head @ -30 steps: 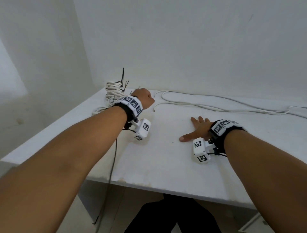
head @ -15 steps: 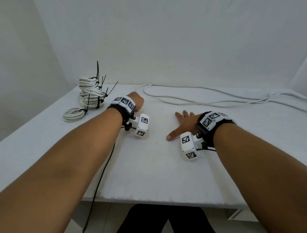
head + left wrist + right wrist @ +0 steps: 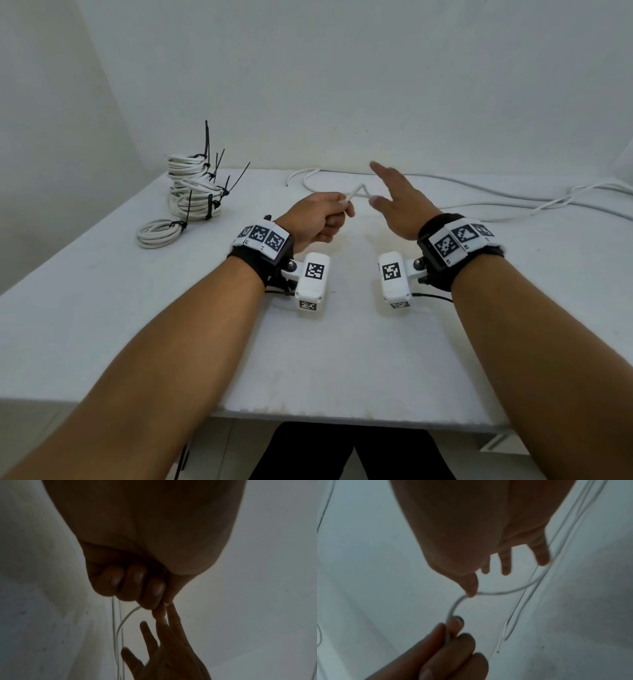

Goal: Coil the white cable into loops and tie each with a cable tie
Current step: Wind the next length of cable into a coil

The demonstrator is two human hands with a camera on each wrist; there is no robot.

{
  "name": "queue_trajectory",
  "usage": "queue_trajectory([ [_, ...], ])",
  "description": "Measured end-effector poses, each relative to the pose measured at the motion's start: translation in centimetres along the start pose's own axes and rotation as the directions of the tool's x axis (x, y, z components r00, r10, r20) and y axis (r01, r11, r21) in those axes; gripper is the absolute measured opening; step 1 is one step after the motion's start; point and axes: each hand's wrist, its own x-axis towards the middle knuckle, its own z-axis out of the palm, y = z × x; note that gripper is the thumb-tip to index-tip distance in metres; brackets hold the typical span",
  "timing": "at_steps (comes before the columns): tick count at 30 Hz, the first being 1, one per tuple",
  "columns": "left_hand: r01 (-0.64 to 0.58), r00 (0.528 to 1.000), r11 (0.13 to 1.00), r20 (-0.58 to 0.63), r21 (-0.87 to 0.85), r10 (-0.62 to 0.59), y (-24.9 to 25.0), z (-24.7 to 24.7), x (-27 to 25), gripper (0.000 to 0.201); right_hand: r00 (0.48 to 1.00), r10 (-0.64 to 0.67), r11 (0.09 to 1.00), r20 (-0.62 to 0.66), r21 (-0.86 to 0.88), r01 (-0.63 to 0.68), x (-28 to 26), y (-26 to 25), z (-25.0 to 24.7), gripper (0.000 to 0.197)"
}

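Note:
My left hand (image 3: 337, 212) hovers over the middle of the white table (image 3: 342, 359) and grips the end of the loose white cable (image 3: 359, 188) in curled fingers. From that fist the cable rises to a bent peak and drops to my right hand (image 3: 385, 186). The right hand is open with fingers spread, its thumb tip (image 3: 471, 588) touching the cable (image 3: 498, 593). The left wrist view shows the cable (image 3: 120, 624) hanging from my curled left fingers (image 3: 137, 582). Beyond the hands the cable trails along the table's back edge (image 3: 479, 202).
A stack of coiled white cables (image 3: 193, 192) tied with black cable ties stands at the back left of the table. One more tied coil (image 3: 157, 233) lies flat in front of it. White walls close in behind and to the left.
Both hands have lifted off the table and come together. The left now holds the cable end raised; the right, flat on the table before, reaches to the cable with spread fingers.

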Motion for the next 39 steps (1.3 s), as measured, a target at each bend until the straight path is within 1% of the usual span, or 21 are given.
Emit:
queue_trajectory([
  [2, 0.000, 0.998, 0.997, 0.070, -0.072, 0.005, 0.2, 0.4, -0.3, 0.027, 0.999, -0.043, 0.994, -0.003, 0.101, 0.043, 0.2, -0.2, 0.6, 0.042],
  [4, 0.020, 0.992, 0.981, 0.124, -0.192, 0.004, 0.6, 0.5, -0.6, 0.028, 0.998, -0.036, 0.980, -0.058, 0.191, 0.046, 0.3, -0.3, 1.4, 0.029],
  [6, 0.039, 0.988, 0.922, 0.156, -0.384, 0.023, 1.4, 0.6, -0.7, 0.029, 0.997, -0.005, 0.974, -0.075, 0.226, 0.021, 0.2, -0.5, 1.4, 0.029],
  [7, 0.032, 0.988, 0.879, 0.147, -0.475, 0.043, 1.7, 0.4, -0.7, 0.029, 0.998, 0.012, 0.969, -0.059, 0.248, 0.003, 0.3, -0.6, 1.5, 0.032],
  [9, -0.006, 0.992, 0.808, 0.099, -0.589, 0.080, 1.8, 0.3, -0.7, 0.028, 1.000, 0.023, 0.971, -0.006, 0.239, -0.021, 0.1, -1.0, 1.2, 0.036],
  [12, -0.075, 0.996, 0.747, -0.014, -0.661, 0.088, 1.1, 0.9, -0.8, 0.026, 0.992, -0.002, 0.997, 0.124, 0.080, -0.008, -0.5, -1.5, 1.3, 0.035],
  [14, -0.129, 0.992, 0.707, -0.092, -0.695, 0.092, 0.5, 1.3, -0.7, 0.021, 0.971, 0.017, 0.999, 0.237, -0.032, -0.010, -0.8, -1.5, 1.7, 0.031],
  [17, -0.217, 0.971, 0.638, -0.229, -0.739, 0.065, -0.1, 1.3, -0.2, 0.012, 0.935, 0.050, 0.995, 0.352, -0.098, -0.016, -1.4, -1.5, 2.0, 0.030],
  [18, -0.253, 0.957, 0.638, -0.283, -0.728, 0.057, -0.3, 1.1, 0.0, 0.011, 0.928, 0.043, 0.994, 0.371, -0.108, -0.003, -1.8, -1.5, 1.9, 0.032],
  [19, -0.288, 0.941, 0.658, -0.334, -0.696, 0.059, -0.5, 0.9, 0.2, 0.012, 0.921, 0.029, 0.993, 0.389, -0.119, 0.019, -2.1, -1.7, 1.7, 0.033],
  [21, -0.326, 0.916, 0.749, -0.388, -0.577, 0.099, -0.8, 0.7, 0.4, 0.016, 0.908, -0.012, 0.987, 0.418, -0.139, 0.077, -2.8, -2.1, 1.4, 0.031],
  [22, -0.326, 0.912, 0.805, -0.388, -0.495, 0.131, -0.9, 0.6, 0.3, 0.018, 0.905, -0.038, 0.983, 0.424, -0.148, 0.110, -3.1, -2.3, 1.2, 0.029],
  [24, -0.312, 0.917, 0.912, -0.337, -0.266, 0.216, -1.0, 0.6, 0.2, 0.020, 0.920, -0.111, 0.973, 0.377, -0.147, 0.178, -3.2, -2.3, 0.9, 0.027],
  [25, -0.295, 0.922, 0.950, -0.292, -0.105, 0.254, -1.0, 0.7, 0.0, 0.019, 0.938, -0.160, 0.971, 0.309, -0.120, 0.205, -3.1, -2.1, 0.8, 0.024],
  [26, -0.267, 0.931, 0.961, -0.237, 0.069, 0.276, -1.0, 0.8, -0.2, 0.018, 0.955, -0.206, 0.971, 0.214, -0.075, 0.227, -3.0, -1.8, 0.6, 0.020],
  [27, -0.238, 0.945, 0.948, -0.176, 0.213, 0.277, -0.9, 0.9, -0.3, 0.016, 0.965, -0.239, 0.970, 0.107, -0.021, 0.242, -2.8, -1.5, 0.4, 0.014],
  [28, -0.212, 0.960, 0.933, -0.114, 0.290, 0.254, -0.8, 1.0, -0.5, 0.015, 0.967, -0.254, 0.967, 0.009, 0.039, 0.253, -2.7, -1.1, 0.1, 0.009],
  [29, -0.188, 0.975, 0.939, -0.062, 0.287, 0.214, -0.7, 1.3, -0.7, 0.017, 0.965, -0.252, 0.961, -0.069, 0.102, 0.258, -2.6, -0.7, -0.1, 0.005],
  [32, -0.153, 0.988, 0.982, 0.023, 0.108, 0.151, 0.0, 2.0, -1.0, 0.025, 0.953, -0.219, 0.933, -0.210, 0.242, 0.268, -2.4, 0.2, -0.6, 0.006],
  [35, -0.150, 0.988, 0.988, 0.037, -0.030, 0.152, 0.5, 2.4, -1.2, 0.031, 0.941, -0.200, 0.893, -0.273, 0.343, 0.290, -2.4, 0.4, -0.6, 0.005],
  [39, -0.126, 0.989, 0.974, 0.053, -0.187, 0.139, 1.0, 2.4, -1.8, 0.036, 0.933, -0.181, 0.857, -0.311, 0.416, 0.305, -2.3, 0.4, -0.4, 0.004],
])
